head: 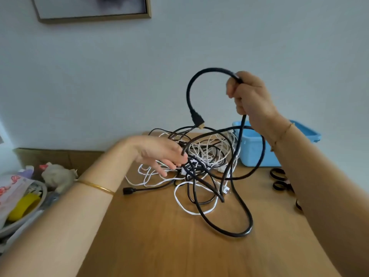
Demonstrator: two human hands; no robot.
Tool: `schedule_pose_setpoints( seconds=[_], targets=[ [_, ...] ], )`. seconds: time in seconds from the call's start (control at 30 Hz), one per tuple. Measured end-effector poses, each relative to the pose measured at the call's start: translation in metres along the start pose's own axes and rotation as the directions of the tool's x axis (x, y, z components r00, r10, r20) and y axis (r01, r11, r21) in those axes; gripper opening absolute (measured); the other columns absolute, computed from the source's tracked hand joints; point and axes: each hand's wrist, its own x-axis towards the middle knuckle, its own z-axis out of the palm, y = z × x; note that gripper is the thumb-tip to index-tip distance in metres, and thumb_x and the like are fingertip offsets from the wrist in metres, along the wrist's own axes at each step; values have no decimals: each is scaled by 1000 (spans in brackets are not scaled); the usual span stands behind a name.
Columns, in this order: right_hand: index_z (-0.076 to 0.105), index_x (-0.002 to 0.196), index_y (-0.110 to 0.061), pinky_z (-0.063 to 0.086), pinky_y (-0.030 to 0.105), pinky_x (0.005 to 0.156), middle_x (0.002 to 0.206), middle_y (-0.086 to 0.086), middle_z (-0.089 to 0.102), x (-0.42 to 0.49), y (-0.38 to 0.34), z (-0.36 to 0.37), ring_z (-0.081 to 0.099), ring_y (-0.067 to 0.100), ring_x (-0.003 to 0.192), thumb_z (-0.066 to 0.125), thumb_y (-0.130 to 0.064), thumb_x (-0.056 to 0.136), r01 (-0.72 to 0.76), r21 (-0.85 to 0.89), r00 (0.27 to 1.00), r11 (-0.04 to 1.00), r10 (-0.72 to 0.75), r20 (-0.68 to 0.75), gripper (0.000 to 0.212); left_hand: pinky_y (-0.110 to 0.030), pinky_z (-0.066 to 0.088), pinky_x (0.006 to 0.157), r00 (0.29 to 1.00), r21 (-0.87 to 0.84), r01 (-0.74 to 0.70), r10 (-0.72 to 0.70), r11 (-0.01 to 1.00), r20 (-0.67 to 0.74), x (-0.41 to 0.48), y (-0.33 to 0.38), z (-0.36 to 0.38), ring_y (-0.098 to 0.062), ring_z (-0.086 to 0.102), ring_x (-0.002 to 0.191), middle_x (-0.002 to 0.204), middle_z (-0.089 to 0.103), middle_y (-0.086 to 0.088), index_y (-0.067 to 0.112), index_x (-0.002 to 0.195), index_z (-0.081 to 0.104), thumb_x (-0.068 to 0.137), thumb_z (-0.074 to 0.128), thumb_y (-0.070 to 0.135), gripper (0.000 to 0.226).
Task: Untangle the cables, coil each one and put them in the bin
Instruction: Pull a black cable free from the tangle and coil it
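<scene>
Beside the cables (207, 156) stands a blue bin (249, 154).

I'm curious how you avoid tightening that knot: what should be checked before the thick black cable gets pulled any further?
1. The right hand grips the thick black cable: ok.
2. Its gold-tipped plug hangs free above the pile: ok.
3. The rest of that cable is clear of the tangle: not ok, it loops through it.
4. The left hand holds the cable at the tangle: cannot tell, it at least touches it.
5. The blue bin stands close by, open on top: ok.
</scene>
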Motion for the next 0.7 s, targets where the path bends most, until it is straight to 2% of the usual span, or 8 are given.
schedule_pose_setpoints(
  seconds=[0.07,0.17,0.23,0.3,0.4,0.47,0.6,0.7],
  targets=[
    [46,61,-12,14,18,41,45,-8,37,4,3,0,23,6,36,27,14,74,-57,-51,995,997,61,81,34,-32,55,89,996,-5,-65,65,998,-66,-11,7,-13,-16,61,111,122,60,-6,9,125,56,92,61,28,38],
    [47,63,-9,13,15,40,51,2,34,3,14,-4,21,7,37,29,14,73,-153,-15,971,988,154,181,31,-32,55,88,879,-245,-308,176,919,-443,-16,18,-25,-20,63,106,116,65,-15,5,113,60,98,50,20,23],
    [49,64,-8,13,14,40,53,4,39,2,22,-5,21,7,37,29,15,74,-198,21,953,980,187,240,32,-34,53,92,855,-448,-487,306,750,-419,-14,29,-21,-22,64,109,113,67,-13,5,113,59,95,47,32,34],
    [53,67,-7,13,15,40,54,2,45,3,31,-5,22,7,37,29,14,76,-223,41,945,974,205,255,33,-33,55,90,838,-509,-545,444,666,-316,-9,40,-7,-21,67,103,105,70,-11,4,113,58,88,46,39,44],
    [56,76,-7,16,16,37,59,5,45,4,50,-1,23,8,37,31,12,81,-265,71,946,962,246,211,32,-34,58,75,800,-598,-572,543,562,-255,4,55,12,-19,65,70,69,62,-3,4,101,59,95,44,24,25],
    [55,85,-8,23,18,35,58,4,48,-2,67,3,29,9,36,37,8,87,-308,62,936,949,291,199,24,-25,54,57,800,-754,-519,540,402,-263,16,62,16,-8,46,48,57,45,5,5,96,57,97,40,18,22],
    [52,102,-7,47,22,49,64,2,58,-31,97,15,55,11,47,59,0,86,-323,-153,885,934,355,302,18,-17,28,47,808,-877,-462,471,131,-355,36,68,15,-6,33,47,69,51,2,4,102,55,84,43,12,23],
    [52,104,-11,54,22,63,81,6,64,-47,106,21,64,11,66,67,-2,80,-327,-303,798,895,433,419,29,-17,32,51,803,-842,-532,370,92,-468,52,64,9,-8,45,56,86,65,-6,4,103,55,91,41,5,19]
  ],
)
